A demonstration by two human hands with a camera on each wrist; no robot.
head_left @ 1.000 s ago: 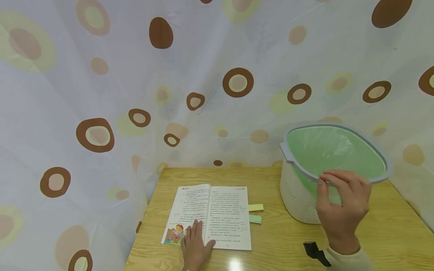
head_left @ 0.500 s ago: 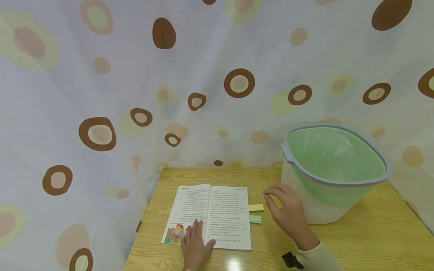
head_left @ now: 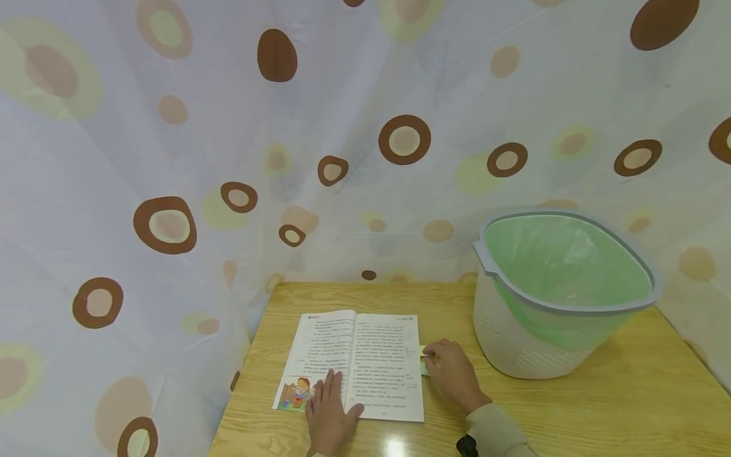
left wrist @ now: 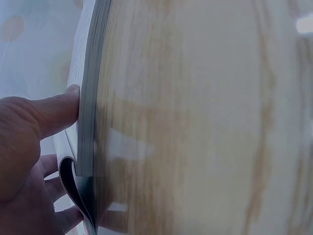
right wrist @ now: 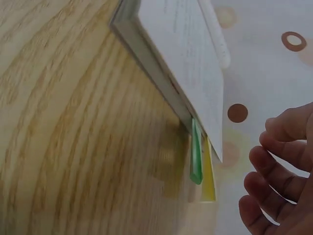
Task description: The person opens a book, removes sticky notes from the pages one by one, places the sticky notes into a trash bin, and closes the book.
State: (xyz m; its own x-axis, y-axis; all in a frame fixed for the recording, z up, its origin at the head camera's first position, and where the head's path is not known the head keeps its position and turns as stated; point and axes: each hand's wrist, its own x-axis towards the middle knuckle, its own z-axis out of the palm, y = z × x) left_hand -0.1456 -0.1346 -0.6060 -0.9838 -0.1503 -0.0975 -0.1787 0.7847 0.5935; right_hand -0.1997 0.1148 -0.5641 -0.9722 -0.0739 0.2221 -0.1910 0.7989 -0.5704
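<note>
An open book (head_left: 385, 343) with printed pages and a small coloured picture lies on the wooden table. My left hand (head_left: 328, 416) rests with spread fingers on its lower left page, the thumb reaching over the centre fold; in the left wrist view the thumb (left wrist: 58, 110) presses at the page edge. A yellow tab (right wrist: 209, 176) and a green tab (right wrist: 196, 156) stick out of the book's right side. My right hand (head_left: 454, 374) is at these tabs, partly covering them in the head view. In the right wrist view its loosely bent fingers (right wrist: 264, 164) appear beside the tabs, thumb near the index fingertip.
To the right stands a pale perforated basket (head_left: 502, 346) with a grey rim and a green bag lining it. Behind the table (head_left: 371, 298) hangs a white curtain (head_left: 354, 95) with brown and yellow spots, which also runs along the left side.
My right hand has moved left and down from the basket's rim to the tabs beside the book. My left hand has stayed on the page.
</note>
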